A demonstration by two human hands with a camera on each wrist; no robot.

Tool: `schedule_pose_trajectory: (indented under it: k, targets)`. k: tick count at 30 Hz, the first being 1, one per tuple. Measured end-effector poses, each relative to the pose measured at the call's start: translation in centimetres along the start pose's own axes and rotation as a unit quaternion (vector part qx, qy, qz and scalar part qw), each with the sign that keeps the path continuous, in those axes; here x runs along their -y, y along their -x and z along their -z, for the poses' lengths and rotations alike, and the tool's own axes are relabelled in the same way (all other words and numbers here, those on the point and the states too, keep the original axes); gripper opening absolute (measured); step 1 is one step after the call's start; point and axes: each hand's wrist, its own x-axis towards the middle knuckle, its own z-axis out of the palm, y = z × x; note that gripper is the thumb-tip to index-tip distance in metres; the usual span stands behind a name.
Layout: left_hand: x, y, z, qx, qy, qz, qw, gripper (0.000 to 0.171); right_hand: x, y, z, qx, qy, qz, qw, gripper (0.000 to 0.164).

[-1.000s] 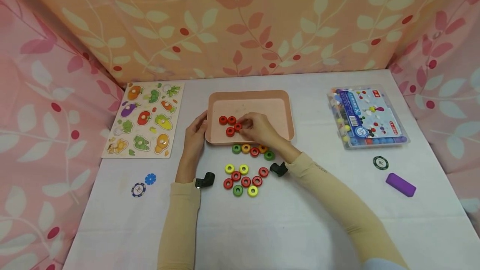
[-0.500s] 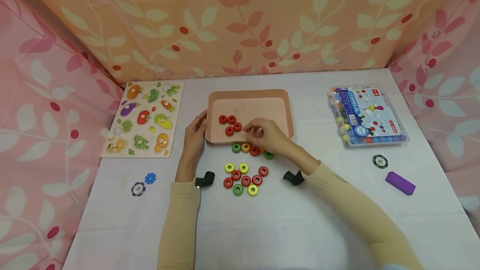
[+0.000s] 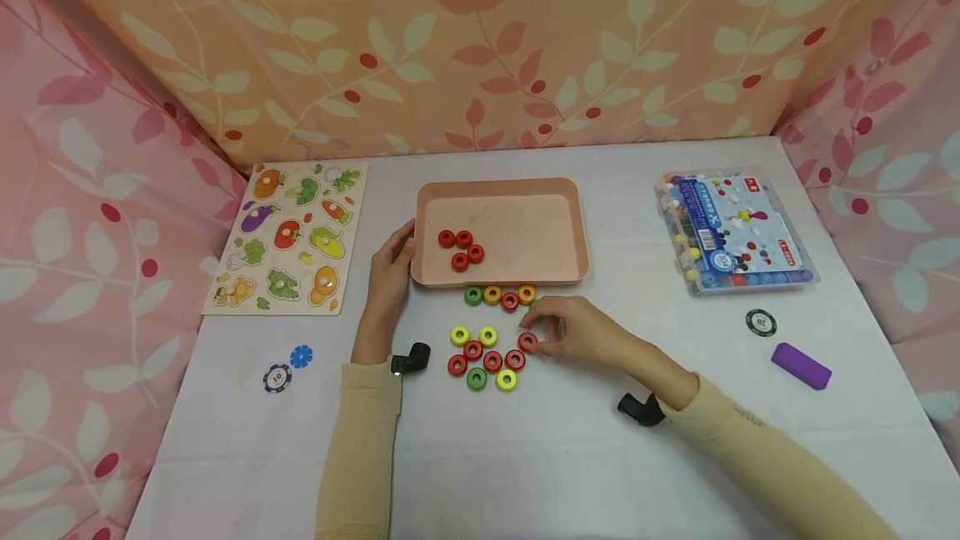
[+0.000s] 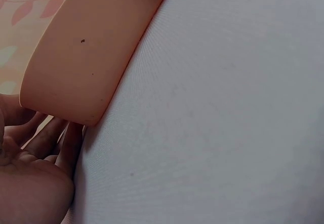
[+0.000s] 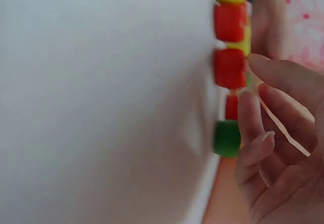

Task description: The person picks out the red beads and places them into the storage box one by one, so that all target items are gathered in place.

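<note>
Ring-shaped beads in red, yellow and green lie in a loose group on the white table. Beside its rightmost red bead [image 3: 527, 342], my right hand [image 3: 581, 330] has thumb and index finger spread; in the right wrist view the fingertips [image 5: 251, 59] come close to a red bead [image 5: 230, 68], contact unclear. Behind, a row of green, orange and red beads [image 3: 492, 296] lines the tray's near side, one green bead mostly hidden by my hand. The pink tray [image 3: 525, 215] holds several red beads [image 3: 461, 262]. My left hand [image 3: 388, 273] rests its fingers against the tray's left end.
A vegetable puzzle board [image 3: 288, 240] lies at the left. Two chips, a dark blue one [image 3: 277, 378] and a light blue one [image 3: 302, 357], sit nearer. At the right are a clear box of coloured balls [image 3: 735, 232], a black chip [image 3: 761, 322] and a purple block [image 3: 801, 367].
My right hand has left the red beads in the tray and moved back toward me and to the right, down to the loose beads. The left hand stays at the tray.
</note>
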Motion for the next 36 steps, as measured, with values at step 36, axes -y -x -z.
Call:
schedule_pose_trajectory:
  k: [36]
  targets:
    - [2.2, -1.0, 0.2, -0.010, -0.009, -0.019, 0.9997, 0.041, 0.0, -7.7, 1.6, -0.183, -0.055, -0.071, 0.979, 0.026]
